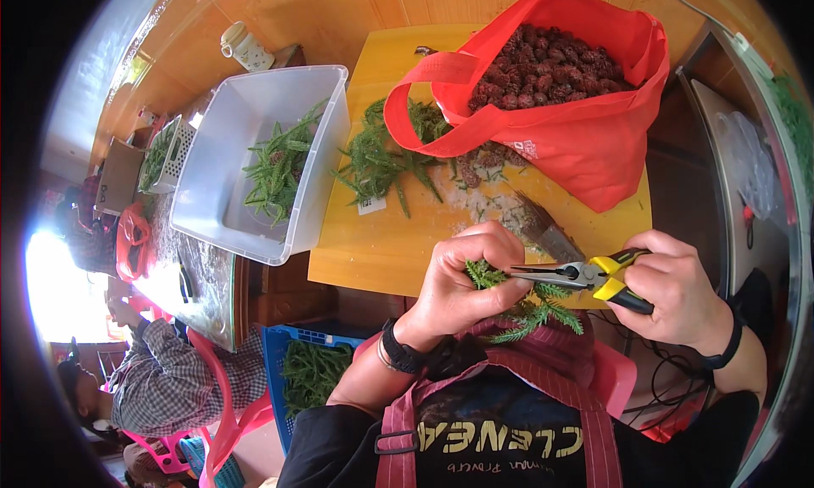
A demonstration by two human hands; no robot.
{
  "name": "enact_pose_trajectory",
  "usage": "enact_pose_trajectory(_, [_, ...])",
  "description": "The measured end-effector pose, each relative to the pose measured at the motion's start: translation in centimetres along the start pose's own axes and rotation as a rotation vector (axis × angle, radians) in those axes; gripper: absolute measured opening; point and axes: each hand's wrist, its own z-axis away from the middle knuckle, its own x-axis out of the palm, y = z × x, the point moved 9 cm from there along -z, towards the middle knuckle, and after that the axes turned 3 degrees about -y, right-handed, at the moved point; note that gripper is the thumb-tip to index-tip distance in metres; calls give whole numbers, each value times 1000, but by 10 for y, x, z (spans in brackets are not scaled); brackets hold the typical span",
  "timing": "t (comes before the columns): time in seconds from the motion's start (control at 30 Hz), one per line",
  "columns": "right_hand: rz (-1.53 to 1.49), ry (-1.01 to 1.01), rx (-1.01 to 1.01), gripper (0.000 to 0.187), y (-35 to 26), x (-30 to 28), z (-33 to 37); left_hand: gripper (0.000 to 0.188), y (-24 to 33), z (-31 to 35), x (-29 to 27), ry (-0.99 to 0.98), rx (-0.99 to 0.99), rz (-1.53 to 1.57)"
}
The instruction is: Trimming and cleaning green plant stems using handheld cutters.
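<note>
My left hand pinches a green fir-like sprig in front of my chest, at the table's near edge. Its needled tips stick out above and below my fingers. In my right hand are long-nose pliers with yellow and black handles. The pliers' tips reach to the sprig beside my left thumb; whether they grip a stem or wire there is too small to tell. A brush with dark bristles lies on the table just beyond the pliers, near whitish crumbs.
A red bag full of pine cones stands on the yellow table. Left of it are loose green sprigs and a clear plastic bin holding more. A blue crate sits low left. Another person sits further left.
</note>
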Motion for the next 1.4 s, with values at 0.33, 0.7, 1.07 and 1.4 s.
enact_pose_trajectory(0.33, [74, -20, -5, 23, -1, 2, -1, 20, -4, -1, -2, 15, -11, -20])
enact_pose_trajectory(0.7, [-255, -38, 91, 18, 21, 4, 1, 14, -6, 4, -9, 61, -94, -62])
enact_pose_trajectory(1.07, [-86, -11, 22, 19, 16, 4, -3, 8, -8, 3, -3, -54, -99, -19])
enact_pose_trajectory(1.4, [-113, -44, 38, 21, 19, 13, 2, 13, -13, 4, 3, -106, -230, 64])
